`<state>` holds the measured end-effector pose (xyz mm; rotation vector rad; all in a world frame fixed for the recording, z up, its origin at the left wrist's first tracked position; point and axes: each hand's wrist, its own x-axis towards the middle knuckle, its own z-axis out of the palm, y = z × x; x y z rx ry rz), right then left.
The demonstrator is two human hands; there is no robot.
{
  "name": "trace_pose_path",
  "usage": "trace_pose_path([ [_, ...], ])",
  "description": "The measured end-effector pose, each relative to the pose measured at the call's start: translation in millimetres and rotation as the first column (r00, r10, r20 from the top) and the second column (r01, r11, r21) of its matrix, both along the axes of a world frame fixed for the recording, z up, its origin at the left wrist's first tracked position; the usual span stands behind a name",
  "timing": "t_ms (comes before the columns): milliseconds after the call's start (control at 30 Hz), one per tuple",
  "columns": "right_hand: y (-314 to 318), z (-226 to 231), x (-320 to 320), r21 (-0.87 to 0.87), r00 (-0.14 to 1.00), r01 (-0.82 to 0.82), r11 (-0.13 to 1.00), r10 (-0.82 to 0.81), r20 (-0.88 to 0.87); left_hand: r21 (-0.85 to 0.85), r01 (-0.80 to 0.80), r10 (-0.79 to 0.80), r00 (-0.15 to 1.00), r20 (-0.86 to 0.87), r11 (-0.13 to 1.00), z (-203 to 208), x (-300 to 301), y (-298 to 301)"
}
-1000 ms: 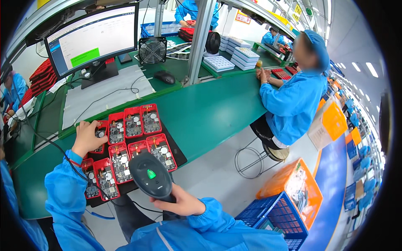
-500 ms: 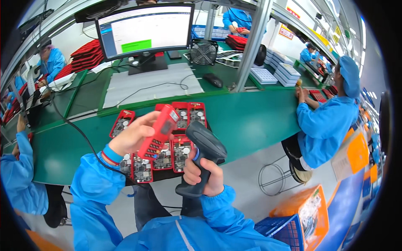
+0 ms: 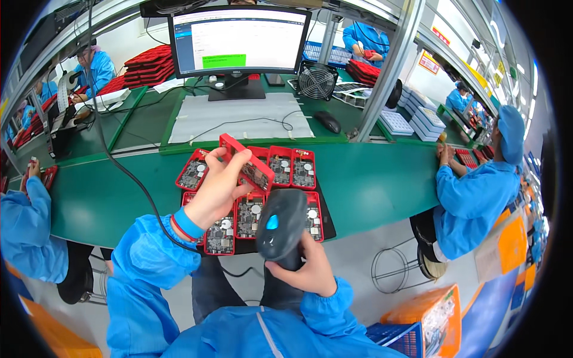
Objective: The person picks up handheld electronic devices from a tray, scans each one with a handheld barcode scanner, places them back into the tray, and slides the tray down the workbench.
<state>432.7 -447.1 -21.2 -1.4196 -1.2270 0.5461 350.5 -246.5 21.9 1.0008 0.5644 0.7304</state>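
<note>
My left hand (image 3: pixel 218 184) is closed round the edge of a red case with a circuit board (image 3: pixel 258 172). It holds the case tilted over the far row of similar cases, its board side partly in sight. My right hand (image 3: pixel 310 267) grips a dark grey handheld barcode scanner (image 3: pixel 279 230) by its handle, which is mostly hidden. A blue light shows on top of the scanner. Beneath both hands, several red cases with boards, such as one at the far right (image 3: pixel 303 169) and one nearer me (image 3: pixel 219 237), lie face up on a black mat (image 3: pixel 326 219).
A monitor (image 3: pixel 239 45) stands at the back, with a mouse (image 3: pixel 327 122) and a fan (image 3: pixel 317 81) nearby. A black cable (image 3: pixel 132 179) hangs across my left forearm. Co-workers sit at both sides. An orange bin (image 3: pixel 452 322) and blue basket (image 3: pixel 401 339) stand low at right.
My left hand has turned the red case from its labelled outside to its board side, moving it away from me. The scanner has shifted left and tipped forward. The view has swung left.
</note>
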Motion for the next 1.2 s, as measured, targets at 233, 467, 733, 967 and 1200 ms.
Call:
trace_pose_path([
  [233,20.3,-2.2,-9.7,-0.022,0.972,0.085,0.996,-0.078,0.22,-0.022,-0.011,0.011,1.0,0.002,1.0,0.4,-2.5,-10.8],
  [467,15.3,-4.0,-6.7,-0.072,0.973,0.134,0.988,-0.117,0.198,0.204,0.075,-0.038,0.983,-0.18,0.976,-5.3,12.8,5.1],
  [733,-22.9,-15.0,6.6,0.03,0.949,0.052,0.998,-0.04,-0.314,0.741,0.648,0.674,0.469,-0.572,0.178,-67.1,24.2,112.6],
  [967,-30.3,-22.1,23.8,0.077,0.856,0.073,0.994,-0.023,-0.516,0.674,0.701,0.371,0.576,-0.728,0.233,-58.0,57.4,95.7],
  [1200,-37.5,-24.8,31.8,0.116,0.791,-0.004,0.993,0.074,-0.607,0.482,0.823,0.349,0.375,-0.858,0.299,-59.1,84.1,98.0],
])
